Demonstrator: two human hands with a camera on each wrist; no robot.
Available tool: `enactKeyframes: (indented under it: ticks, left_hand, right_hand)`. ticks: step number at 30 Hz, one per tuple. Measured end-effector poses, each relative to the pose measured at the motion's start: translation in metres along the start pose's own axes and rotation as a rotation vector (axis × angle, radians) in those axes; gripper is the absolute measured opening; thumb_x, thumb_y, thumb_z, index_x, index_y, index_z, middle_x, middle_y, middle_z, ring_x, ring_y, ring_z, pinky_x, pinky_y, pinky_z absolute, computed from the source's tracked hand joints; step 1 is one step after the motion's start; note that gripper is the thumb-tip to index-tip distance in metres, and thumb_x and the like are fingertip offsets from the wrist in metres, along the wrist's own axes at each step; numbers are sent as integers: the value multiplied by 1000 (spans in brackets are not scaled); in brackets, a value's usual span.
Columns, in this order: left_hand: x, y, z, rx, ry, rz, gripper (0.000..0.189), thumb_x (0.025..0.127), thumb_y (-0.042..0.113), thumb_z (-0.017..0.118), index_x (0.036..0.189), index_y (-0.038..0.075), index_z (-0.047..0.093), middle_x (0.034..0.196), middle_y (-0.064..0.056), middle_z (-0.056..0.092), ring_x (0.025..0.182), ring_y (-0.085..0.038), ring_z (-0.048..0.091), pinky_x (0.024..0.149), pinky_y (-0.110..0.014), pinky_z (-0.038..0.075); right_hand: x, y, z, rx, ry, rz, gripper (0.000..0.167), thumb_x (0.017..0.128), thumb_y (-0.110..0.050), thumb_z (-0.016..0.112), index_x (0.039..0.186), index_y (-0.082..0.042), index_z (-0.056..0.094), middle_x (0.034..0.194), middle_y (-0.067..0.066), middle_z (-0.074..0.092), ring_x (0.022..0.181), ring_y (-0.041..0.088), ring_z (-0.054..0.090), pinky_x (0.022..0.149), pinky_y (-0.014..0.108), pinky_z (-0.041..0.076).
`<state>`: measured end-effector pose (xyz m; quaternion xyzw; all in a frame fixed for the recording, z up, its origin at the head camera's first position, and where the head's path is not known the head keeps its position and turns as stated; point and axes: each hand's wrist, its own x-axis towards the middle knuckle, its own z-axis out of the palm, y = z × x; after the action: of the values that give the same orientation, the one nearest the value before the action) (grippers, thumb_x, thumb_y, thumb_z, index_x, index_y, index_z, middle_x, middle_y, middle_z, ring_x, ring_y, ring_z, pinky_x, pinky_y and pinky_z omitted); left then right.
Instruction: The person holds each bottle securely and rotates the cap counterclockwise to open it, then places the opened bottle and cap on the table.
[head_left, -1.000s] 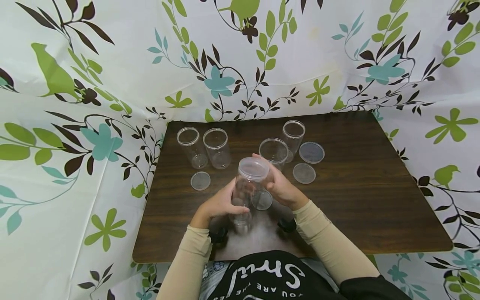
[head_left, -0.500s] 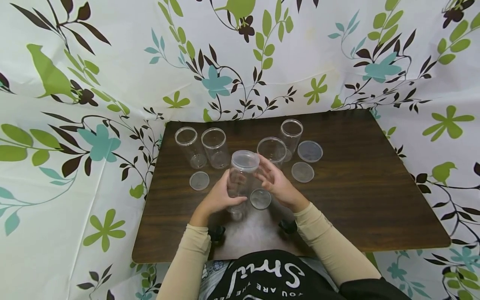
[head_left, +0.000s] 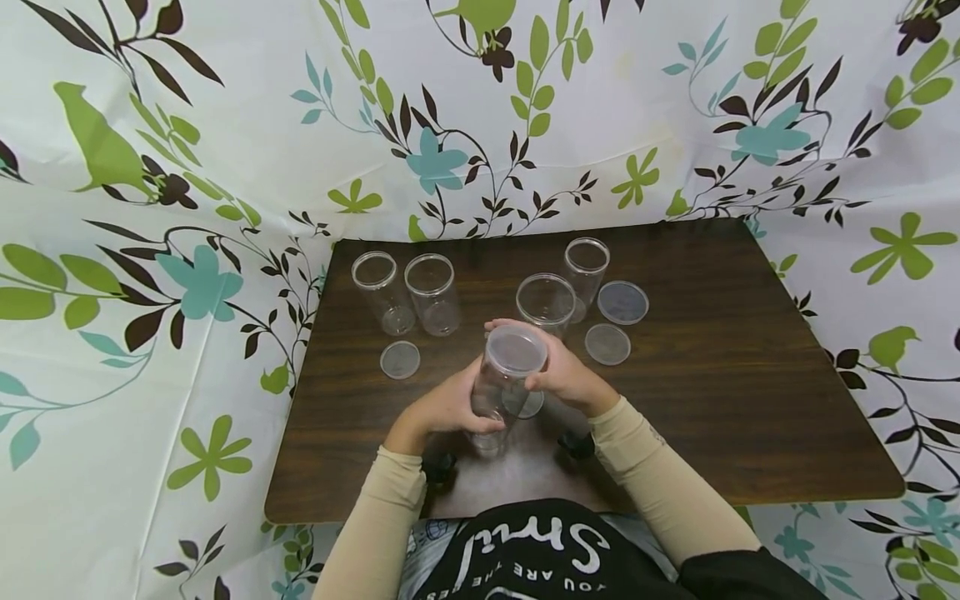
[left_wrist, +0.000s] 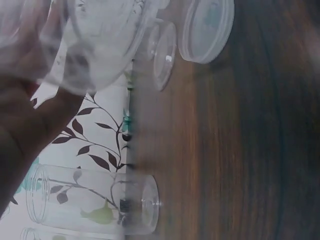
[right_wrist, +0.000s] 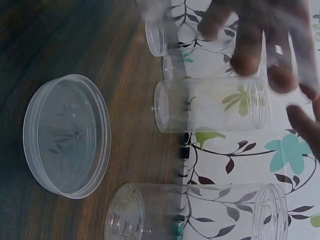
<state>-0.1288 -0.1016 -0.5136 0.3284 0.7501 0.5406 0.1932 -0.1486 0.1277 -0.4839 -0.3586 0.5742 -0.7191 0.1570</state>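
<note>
In the head view, a tall clear plastic jar (head_left: 487,404) stands tilted above the table's near middle, with a frosted lid (head_left: 517,350) on its top. My left hand (head_left: 442,407) grips the jar's body, thumb across its lower front. Around the lid at the top curls my right hand (head_left: 567,375), fingers behind and thumb on the near right side. The left wrist view has the held jar blurred, near the left hand (left_wrist: 30,115). Fingers of the right hand (right_wrist: 270,45) appear bent at the upper right of the right wrist view.
Two open jars (head_left: 382,296) (head_left: 435,300) stand at the back left, a loose lid (head_left: 400,360) before them. Two more jars (head_left: 546,300) (head_left: 587,271) stand right of centre, beside two lids (head_left: 622,302) (head_left: 608,344). Another lid (head_left: 531,404) lies partly behind the held jar.
The held jar went slightly away and left, then came back toward the body and right. The right hand's fingers, looser half a second ago, now wrap the lid.
</note>
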Motion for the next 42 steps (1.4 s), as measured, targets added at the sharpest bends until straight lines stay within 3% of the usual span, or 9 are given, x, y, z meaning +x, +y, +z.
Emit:
enactKeyframes:
  ticks: [5, 11, 15, 18, 23, 26, 28, 32, 42]
  left_hand:
    - [-1, 2, 0, -92, -101, 19, 100, 78, 5, 85, 155, 4, 22, 141, -18, 52, 128, -32, 54, 110, -50, 41]
    - [-1, 0, -2, -118, -102, 41, 102, 78, 4, 84, 157, 5, 19, 148, -17, 46, 134, -30, 48, 114, -52, 35]
    - [-1, -2, -3, -97, -86, 41, 105, 78, 9, 85, 159, 6, 19, 154, -16, 40, 139, -28, 43, 116, -48, 33]
    - [-1, -3, -4, -99, -59, 48, 105, 78, 10, 85, 159, 6, 19, 155, -15, 39, 138, -27, 44, 115, -45, 34]
    - [-7, -7, -10, -169, 28, 57, 95, 80, 7, 84, 154, 3, 24, 143, -20, 51, 129, -31, 55, 106, -43, 46]
    - [-11, -10, -15, -196, 113, 45, 89, 80, 0, 81, 151, 3, 27, 137, -22, 56, 125, -34, 58, 100, -49, 51]
    - [-13, -11, -18, -193, 175, 21, 88, 79, -4, 80, 149, 4, 29, 136, -21, 56, 123, -34, 59, 95, -51, 53]
    - [-13, -15, -19, -152, 263, -46, 86, 78, -3, 82, 148, 8, 33, 134, -15, 58, 120, -32, 61, 89, -44, 57]
    - [-8, -19, -14, -71, 264, -37, 86, 79, 2, 85, 147, 8, 33, 133, -16, 58, 119, -34, 62, 86, -40, 58]
  right_hand:
    - [1, -1, -5, 45, -116, 15, 109, 80, -57, 81, 153, 6, 31, 152, 23, 45, 141, 40, 41, 111, 38, 40]
    - [3, 1, -7, 54, -148, 9, 116, 78, -64, 77, 158, 0, 24, 151, 16, 47, 140, 35, 43, 111, 42, 40]
    - [3, 4, -5, 78, -144, 6, 118, 76, -67, 76, 160, -5, 22, 154, 26, 39, 142, 49, 34, 112, 44, 38]
    - [1, 6, -4, 95, -107, 20, 123, 74, -67, 77, 161, -6, 16, 154, 22, 39, 142, 44, 36, 113, 41, 38]
    - [-3, 9, -3, 124, 13, 28, 133, 72, -66, 78, 161, -3, 3, 160, 16, 29, 141, 19, 39, 112, 35, 38]
    - [-5, 11, -4, 105, 55, 12, 128, 76, -64, 76, 161, -1, 4, 162, 22, 18, 143, 20, 35, 116, 46, 33]
    - [-7, 10, -4, 76, 73, 8, 123, 78, -63, 75, 161, -2, 8, 161, 21, 21, 143, 21, 36, 116, 55, 30]
    - [-7, 8, -1, 29, 96, 12, 119, 79, -61, 75, 161, -3, 10, 163, 20, 19, 146, 24, 32, 116, 62, 25]
    - [-2, 6, 7, -25, 82, 16, 125, 77, -64, 75, 160, 2, 10, 164, 25, 17, 153, 36, 17, 119, 58, 21]
